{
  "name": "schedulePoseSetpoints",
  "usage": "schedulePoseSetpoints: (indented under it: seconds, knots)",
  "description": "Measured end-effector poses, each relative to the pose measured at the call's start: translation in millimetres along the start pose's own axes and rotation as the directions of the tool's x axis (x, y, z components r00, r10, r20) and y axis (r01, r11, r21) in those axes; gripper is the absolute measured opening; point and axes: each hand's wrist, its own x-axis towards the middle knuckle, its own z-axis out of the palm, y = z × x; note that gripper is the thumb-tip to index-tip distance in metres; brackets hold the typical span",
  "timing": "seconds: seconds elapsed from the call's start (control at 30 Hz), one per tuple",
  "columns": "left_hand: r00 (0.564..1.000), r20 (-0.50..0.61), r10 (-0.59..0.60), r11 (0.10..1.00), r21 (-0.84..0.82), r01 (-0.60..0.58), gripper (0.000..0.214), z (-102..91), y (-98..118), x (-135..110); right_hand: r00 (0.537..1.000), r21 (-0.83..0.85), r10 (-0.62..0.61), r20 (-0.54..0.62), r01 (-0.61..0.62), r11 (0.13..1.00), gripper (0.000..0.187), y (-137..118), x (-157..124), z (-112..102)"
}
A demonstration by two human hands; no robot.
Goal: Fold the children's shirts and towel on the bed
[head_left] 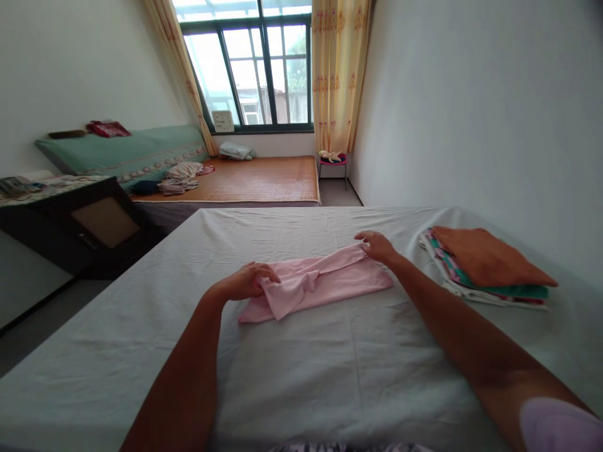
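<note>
A pink cloth garment (339, 279), partly folded into a long strip, lies on the pale bed sheet (292, 376) in front of me. My left hand (245, 281) pinches the garment's left end, where a loose flap hangs over the lower layer. At the upper right edge, my right hand (377, 245) grips the cloth between thumb and fingers, lifting that edge slightly. What kind of garment it is does not show.
A stack of folded clothes (490, 260), orange on top, sits to the right near the wall. Beyond this bed stands another bed with a brown mat (268, 176) and crumpled clothes (181, 179). A dark cabinet (103, 220) is at left.
</note>
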Motion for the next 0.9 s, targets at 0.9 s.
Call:
schedulePoseSetpoints:
  seconds: [0.9]
  knots:
    - [0.984,0.158,0.079,0.974,-0.222,-0.043,0.013,1.5,-3.1,0.2,0.772,0.484,-0.624,0.122,0.503,0.716,0.024,-115.7,-65.4,41.2]
